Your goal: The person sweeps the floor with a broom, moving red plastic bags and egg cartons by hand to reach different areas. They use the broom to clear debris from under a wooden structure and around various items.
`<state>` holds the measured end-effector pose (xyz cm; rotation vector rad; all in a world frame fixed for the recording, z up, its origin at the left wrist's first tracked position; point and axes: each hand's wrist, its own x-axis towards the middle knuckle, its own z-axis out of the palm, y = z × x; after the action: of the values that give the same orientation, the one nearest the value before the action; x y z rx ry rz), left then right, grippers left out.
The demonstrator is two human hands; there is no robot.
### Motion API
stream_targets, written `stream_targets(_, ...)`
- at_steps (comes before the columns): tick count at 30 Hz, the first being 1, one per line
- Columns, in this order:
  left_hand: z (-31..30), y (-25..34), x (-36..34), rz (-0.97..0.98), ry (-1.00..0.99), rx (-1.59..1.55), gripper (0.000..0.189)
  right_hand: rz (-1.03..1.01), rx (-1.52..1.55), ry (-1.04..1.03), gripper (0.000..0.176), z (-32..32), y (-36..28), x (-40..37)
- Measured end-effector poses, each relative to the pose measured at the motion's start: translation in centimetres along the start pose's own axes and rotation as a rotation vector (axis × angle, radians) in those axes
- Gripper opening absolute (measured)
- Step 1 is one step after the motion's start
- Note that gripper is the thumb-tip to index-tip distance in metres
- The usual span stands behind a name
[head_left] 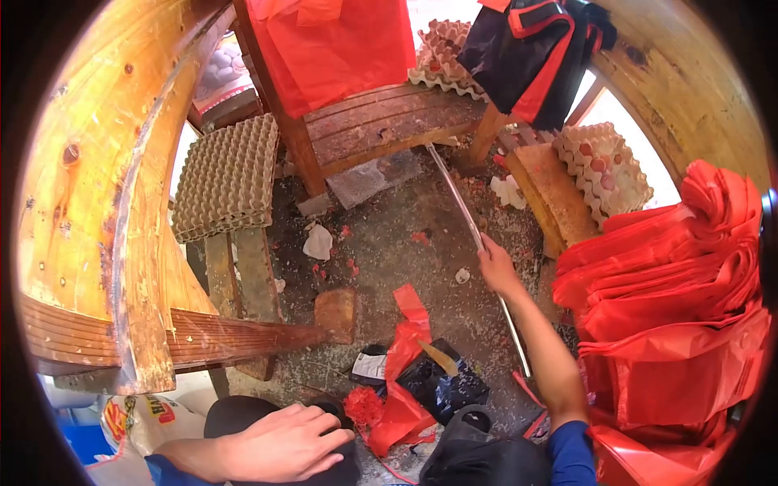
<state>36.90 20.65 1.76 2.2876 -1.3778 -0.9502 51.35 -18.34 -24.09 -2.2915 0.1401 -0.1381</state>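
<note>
My right hand (496,266) is wrapped round a long thin metal rod (460,199), which slants from the far planks down past my forearm. The rod's far end is by the front edge of the slatted wooden shelf (389,121). My left hand (290,442) rests palm down on my knee, its fingers spread and holding nothing. Between my legs and the rod, a red plastic strip (397,405), a black plastic piece (442,385) and a red tangle (364,407) lie on the littered floor (389,259).
Stacked egg trays (227,178) stand at the left, with another stack (604,170) at the right. Red plastic bags (664,324) are piled beside my right arm. A wooden beam (243,344) juts in from the left. Dark bags (527,61) hang at the top.
</note>
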Motion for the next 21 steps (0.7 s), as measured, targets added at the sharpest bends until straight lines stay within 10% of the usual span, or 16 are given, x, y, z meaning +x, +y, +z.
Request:
stream_targets(2,-0.3,0.3,-0.3,-0.004,-0.008,0.0,0.033,0.331,0.019,-0.194,0.047,-1.5,-4.0,-1.7)
stream_targets(8,0.1,0.7,-0.6,0.049,-0.012,-0.003,0.034,0.148,-0.037,-0.291,0.051,-7.0,-6.0,-13.8)
stream_targets(13,0.2,1.5,-0.7,0.013,0.038,-0.027,0.031,0.398,0.137,-0.344,0.052,-10.5,-7.4,-23.0)
stream_targets(21,1.0,3.0,-0.8,-0.056,0.056,-0.055,0.032,0.344,0.138,-0.28,0.053,-8.0,-6.1,-21.6)
